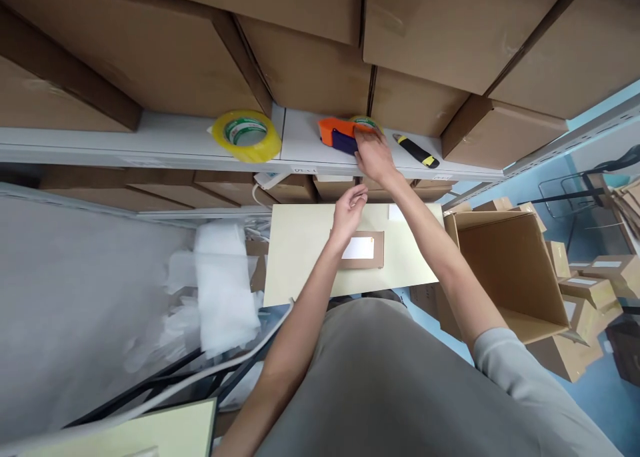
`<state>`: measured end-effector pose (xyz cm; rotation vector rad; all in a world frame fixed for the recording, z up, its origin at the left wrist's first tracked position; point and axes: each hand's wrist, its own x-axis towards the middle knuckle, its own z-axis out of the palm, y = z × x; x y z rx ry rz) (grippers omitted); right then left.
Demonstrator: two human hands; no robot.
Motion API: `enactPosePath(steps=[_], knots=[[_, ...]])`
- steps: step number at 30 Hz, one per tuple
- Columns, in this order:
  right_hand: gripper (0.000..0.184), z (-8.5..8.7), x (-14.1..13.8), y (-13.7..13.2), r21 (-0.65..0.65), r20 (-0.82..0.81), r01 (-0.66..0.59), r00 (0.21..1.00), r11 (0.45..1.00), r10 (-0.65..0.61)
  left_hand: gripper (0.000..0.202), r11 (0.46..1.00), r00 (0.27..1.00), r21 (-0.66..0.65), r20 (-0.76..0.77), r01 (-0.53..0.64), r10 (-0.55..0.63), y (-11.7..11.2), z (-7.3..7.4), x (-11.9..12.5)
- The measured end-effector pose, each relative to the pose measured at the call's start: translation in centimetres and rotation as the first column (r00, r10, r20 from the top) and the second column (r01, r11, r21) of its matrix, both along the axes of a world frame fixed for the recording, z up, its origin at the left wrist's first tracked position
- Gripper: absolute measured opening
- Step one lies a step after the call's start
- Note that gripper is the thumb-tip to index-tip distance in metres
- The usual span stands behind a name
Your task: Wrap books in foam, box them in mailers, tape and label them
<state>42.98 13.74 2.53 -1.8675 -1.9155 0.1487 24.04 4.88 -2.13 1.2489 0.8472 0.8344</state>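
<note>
My right hand (374, 153) reaches up to the shelf, its fingers wrapped round one end of an orange and dark purple tape dispenser (336, 134). A roll of tape shows partly behind that hand. Lower down, my left hand (349, 211) hangs over the table with its fingers curled together in a pinch; whether anything is between them is hidden. Beneath it a small brown cardboard box (379, 250) with a white label (360, 247) lies on the pale yellow table (295, 243), partly covered by my left wrist.
On the shelf (175, 137) lie a yellow tape roll (271, 140) to the left and a black and yellow utility knife (416, 151) to the right. Large cartons (310, 63) line the shelf behind. An open carton (505, 270) stands right of the table; white wrapping (225, 290) hangs left.
</note>
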Motion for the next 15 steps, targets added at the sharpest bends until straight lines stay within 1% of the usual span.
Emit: enactPosePath(steps=[2,3,5,7,9,11,13,15], knots=[[0.064,-0.1,-0.4,-0.7,0.036,-0.009,-0.019,1.0,0.999,0.019,0.037,0.999,0.999,-0.037,-0.033,0.0,-0.001,-1.4,-1.4,-1.1],[0.066,-0.2,-0.5,-1.6,0.056,-0.018,-0.02,1.0,0.998,0.021,0.035,0.998,0.998,-0.058,-0.056,0.001,-0.004,-2.1,-2.3,-1.7],[0.068,-0.6,-0.6,-4.4,0.094,-0.048,0.02,0.999,0.995,-0.016,0.033,0.993,0.993,-0.114,-0.114,-0.006,-0.007,-3.3,-4.2,-2.7],[0.066,-1.9,-0.2,-8.4,0.132,-0.123,0.128,0.986,0.983,-0.112,0.033,0.983,0.985,-0.185,-0.173,-0.025,-0.007,-4.4,-6.2,-3.3],[0.065,-4.6,0.6,-13.3,0.131,-0.215,0.276,0.946,0.952,-0.245,0.034,0.968,0.976,-0.246,-0.218,-0.036,-0.019,-5.4,-8.0,-3.0],[0.063,-8.2,1.8,-18.4,0.094,-0.281,0.436,0.874,0.895,-0.397,0.035,0.961,0.969,-0.277,-0.24,-0.013,-0.056,-6.2,-9.4,-1.9],[0.061,-12.3,3.2,-22.7,0.01,-0.346,0.583,0.764,0.812,-0.544,0.035,0.962,0.965,-0.272,-0.245,0.027,-0.096,-6.5,-10.6,0.1],[0.061,-16.4,4.8,-25.8,-0.139,-0.407,0.661,0.64,0.737,-0.652,0.035,0.967,0.959,-0.247,-0.254,0.058,-0.122,-6.5,-11.9,2.6]])
